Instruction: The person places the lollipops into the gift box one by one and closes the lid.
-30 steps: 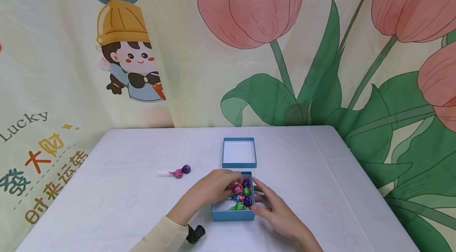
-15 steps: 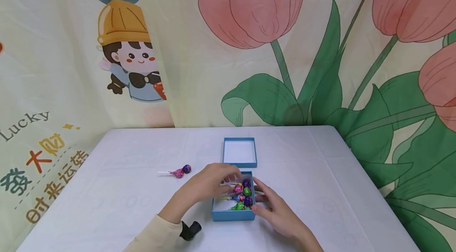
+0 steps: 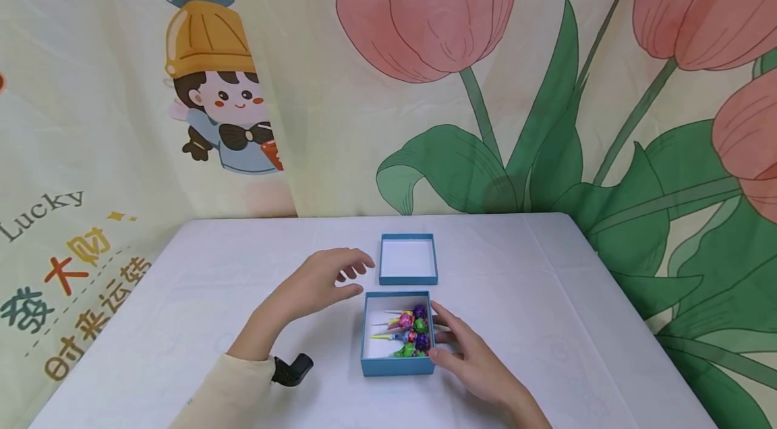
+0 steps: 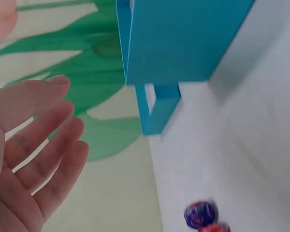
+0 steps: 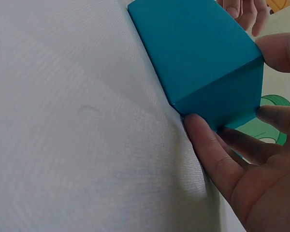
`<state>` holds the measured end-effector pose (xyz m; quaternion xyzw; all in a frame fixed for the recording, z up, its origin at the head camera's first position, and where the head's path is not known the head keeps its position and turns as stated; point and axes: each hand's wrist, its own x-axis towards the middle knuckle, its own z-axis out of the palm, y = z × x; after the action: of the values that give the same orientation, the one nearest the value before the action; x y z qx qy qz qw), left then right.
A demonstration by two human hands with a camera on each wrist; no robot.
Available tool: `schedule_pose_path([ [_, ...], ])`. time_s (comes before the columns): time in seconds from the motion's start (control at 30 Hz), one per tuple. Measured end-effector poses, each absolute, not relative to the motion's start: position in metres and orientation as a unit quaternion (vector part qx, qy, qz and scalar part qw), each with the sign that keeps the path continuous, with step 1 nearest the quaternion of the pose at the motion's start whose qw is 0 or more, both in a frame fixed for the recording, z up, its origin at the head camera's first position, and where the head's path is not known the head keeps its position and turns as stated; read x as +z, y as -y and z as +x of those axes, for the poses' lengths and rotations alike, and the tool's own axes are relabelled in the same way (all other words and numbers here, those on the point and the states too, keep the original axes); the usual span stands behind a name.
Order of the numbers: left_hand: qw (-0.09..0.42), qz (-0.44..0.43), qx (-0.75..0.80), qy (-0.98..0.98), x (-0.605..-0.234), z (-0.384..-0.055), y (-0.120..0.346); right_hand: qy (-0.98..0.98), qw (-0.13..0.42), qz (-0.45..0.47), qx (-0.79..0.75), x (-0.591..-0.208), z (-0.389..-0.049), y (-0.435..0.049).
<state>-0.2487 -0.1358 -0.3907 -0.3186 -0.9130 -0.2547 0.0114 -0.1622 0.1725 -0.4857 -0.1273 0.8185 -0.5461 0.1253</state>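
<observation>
Cream left sleeve, black wrist device

Blue box, multicoloured lollipops, tulip-patterned backdrop

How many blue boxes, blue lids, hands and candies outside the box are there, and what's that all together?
Blue box: 1
Blue lid: 1
Hands: 2, left hand and right hand
Candies outside the box: 2, purple candy and red candy
Total: 6
The candies inside are bunched, so I left them out.
</observation>
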Motion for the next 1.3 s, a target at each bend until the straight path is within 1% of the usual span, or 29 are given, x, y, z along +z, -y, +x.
schedule_pose_path([
  [0.23,0.003,-0.249,-0.25,0.936,-0.397,-0.263,0.17,-0.819,0.125,-0.126,-0.545,-0.487,-0.163,-0.173],
  [0.53,-0.014,-0.218,-0.255,0.942,-0.415,-0.276,0.2,-0.822,0.125,-0.126,-0.542,-0.489,-0.163,-0.173],
  [0.77,-0.018,-0.222,-0.252,0.942,-0.427,-0.285,0.209,-0.818,0.127,-0.127,-0.546,-0.487,-0.162,-0.172],
  [1.13,-0.08,-0.184,-0.245,0.949,-0.442,-0.295,0.212,-0.818,0.13,-0.125,-0.546,-0.485,-0.163,-0.171],
  [1.3,-0.088,-0.186,-0.236,0.95,-0.445,-0.296,0.211,-0.818,0.131,-0.123,-0.547,-0.484,-0.162,-0.17],
])
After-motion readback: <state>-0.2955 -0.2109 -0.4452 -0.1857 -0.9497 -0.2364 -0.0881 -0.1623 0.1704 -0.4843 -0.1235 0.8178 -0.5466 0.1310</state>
